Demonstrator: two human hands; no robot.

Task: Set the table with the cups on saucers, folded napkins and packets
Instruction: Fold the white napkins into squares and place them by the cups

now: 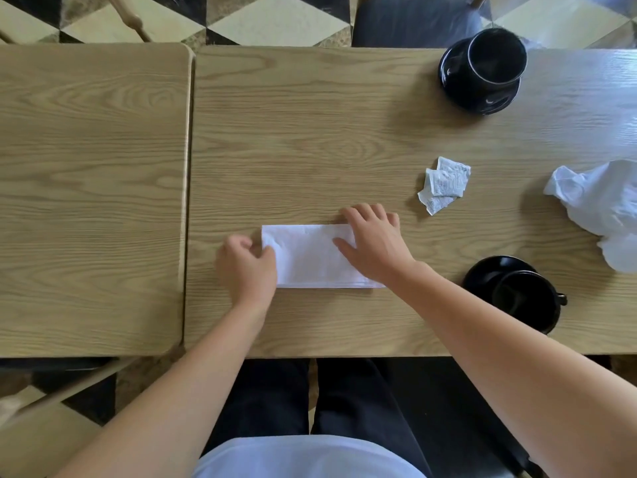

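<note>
Mid-fold on the napkin [310,257] right now, looks like. Lying flat on the right-hand table [310,125], just right of the seam where the two tabletops meet, folded down to a long rectangle with its long axis running left-right, parallel to the near table edge. Left hand [246,267] at the napkin's left short end, fingers curled and thumb seemingly pinching that edge, though hard to say how much paper is actually in the pinch. Right hand [374,243] flat on the napkin's right end, fingers spread and straight, pressing it down rather than gripping. So one hand at each short end, which matters: next fold probably goes along the long axis, left end carried over toward the right end while the right hand anchors. Just a guess though. Packets [444,184], a small crumpled-looking pair, up and to the right of the napkin, near but not touching, closest to the right hand. One black cup [496,60] on its saucer [479,98] well beyond the napkin, at the far right, another cup [525,301] on a saucer [489,270] right of the napkin near the front edge, under the right forearm's side. Loose white bunched napkin [599,201] far right of the flat one, not folded yet. Plenty left to do, roughly early-to-middle of the job.
</note>
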